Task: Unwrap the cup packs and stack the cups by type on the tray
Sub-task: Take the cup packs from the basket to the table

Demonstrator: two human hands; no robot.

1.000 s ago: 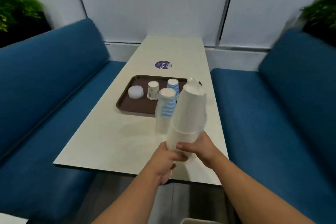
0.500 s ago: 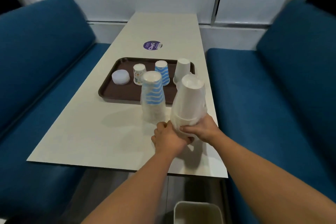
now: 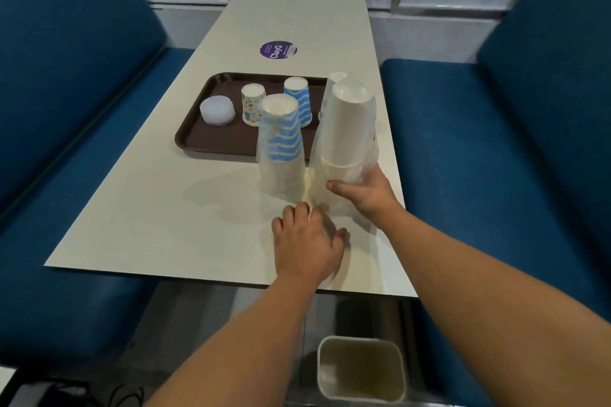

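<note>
Your right hand [image 3: 370, 193] fingers grip the wrapped white cup pack [image 3: 347, 132]; your left hand [image 3: 305, 243] fingers pinch its plastic just below, on the counter [image 3: 165, 218].

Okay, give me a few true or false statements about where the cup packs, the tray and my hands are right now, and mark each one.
1. The right hand grips the plastic-wrapped pack of plain white paper cups. True.
2. The wrapped pack of blue wave-striped paper cups stands on the brown plastic tray. False: it stands on the cream table, just in front of the tray.
3. The tray holds a small floral-print paper cup upside down. True.
4. The left hand holds the striped pack. False: it lies near the base of the white pack, not gripping the striped one.
5. A stack of translucent round lids sits on the tray's right end. False: it sits at the left end.
</note>
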